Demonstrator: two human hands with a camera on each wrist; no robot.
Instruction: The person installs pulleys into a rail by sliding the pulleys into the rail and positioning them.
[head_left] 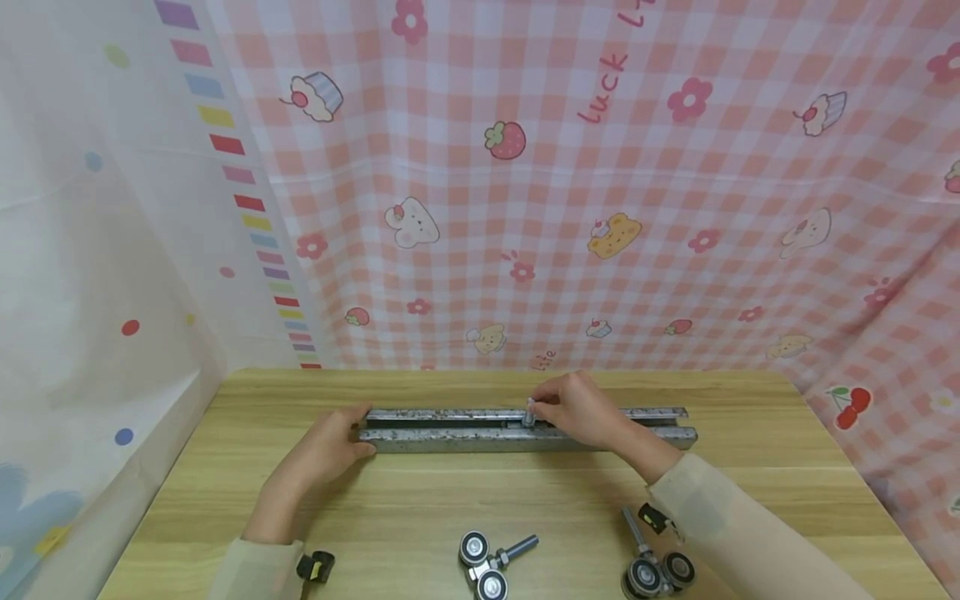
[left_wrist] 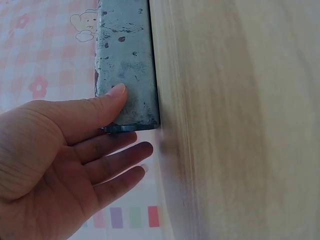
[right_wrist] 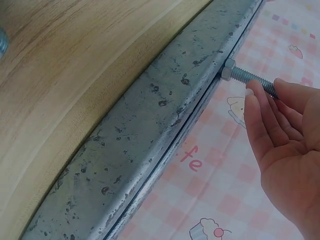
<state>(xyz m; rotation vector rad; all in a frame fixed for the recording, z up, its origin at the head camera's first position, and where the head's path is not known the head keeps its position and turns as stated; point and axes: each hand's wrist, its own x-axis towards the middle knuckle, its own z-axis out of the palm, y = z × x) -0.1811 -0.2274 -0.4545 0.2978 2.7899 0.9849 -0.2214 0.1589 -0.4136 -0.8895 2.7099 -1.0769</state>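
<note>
A grey, scuffed metal rail (head_left: 465, 442) with a slot along its top lies across the table. My left hand (head_left: 326, 446) holds its left end, thumb on the near face; in the left wrist view the thumb (left_wrist: 107, 102) lies flat on the metal. Out of the slot sticks a threaded bolt (right_wrist: 245, 76) with a hex nut (right_wrist: 228, 70) at its base. My right hand (head_left: 581, 408) pinches this bolt between thumb and fingertips. Whatever the bolt joins inside the rail is mostly hidden.
Two roller trolleys lie on the table's near side, each with bearing wheels and a bolt: one in the middle (head_left: 480, 571), one at right (head_left: 648, 571) near my right sleeve. A pink checked cloth (head_left: 555, 192) hangs behind the wooden table (head_left: 420, 500).
</note>
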